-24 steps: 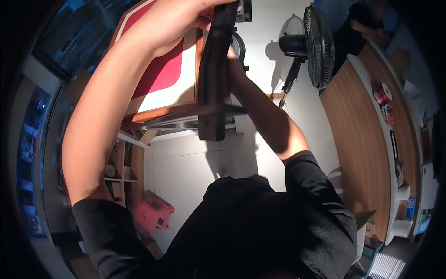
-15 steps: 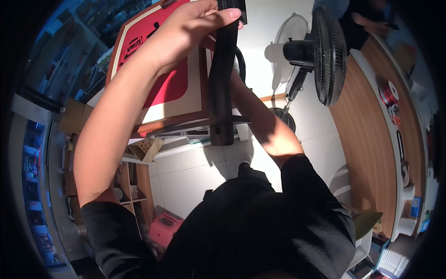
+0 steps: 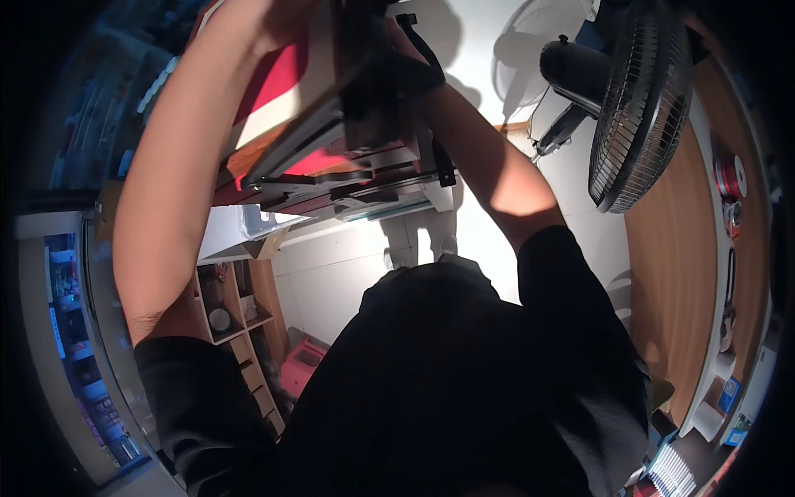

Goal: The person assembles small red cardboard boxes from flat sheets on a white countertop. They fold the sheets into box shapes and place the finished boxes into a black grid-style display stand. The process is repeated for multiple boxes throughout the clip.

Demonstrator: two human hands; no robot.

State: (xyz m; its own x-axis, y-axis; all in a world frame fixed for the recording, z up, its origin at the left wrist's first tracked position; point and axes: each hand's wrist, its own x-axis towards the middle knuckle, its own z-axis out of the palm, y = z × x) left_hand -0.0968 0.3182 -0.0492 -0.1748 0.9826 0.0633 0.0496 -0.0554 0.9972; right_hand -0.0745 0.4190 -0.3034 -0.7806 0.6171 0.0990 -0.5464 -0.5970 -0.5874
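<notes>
A black jointed metal frame (image 3: 377,108), with long thin arms at its lower end, is up in front of me between my forearms; parts of it are blurred. My left hand (image 3: 286,15) is at the top edge beside it, over a wood-framed red and cream picture (image 3: 277,87). The fingers of that hand are cut off by the edge of the picture. My right hand (image 3: 402,40) is behind the frame's right side, its fingers hidden. Whether either hand grips the frame does not show.
To the right stands a black fan (image 3: 642,108), close to my right forearm. A wooden counter (image 3: 671,273) runs along the right side. Lower left are a wooden cubby shelf (image 3: 261,319) and a pink stool (image 3: 302,364). White tiles (image 3: 323,282) cover the floor.
The black frame has turned, and its thin arms now spread sideways below it. My left hand has moved up and left, partly out of view. The fan appears farther right.
</notes>
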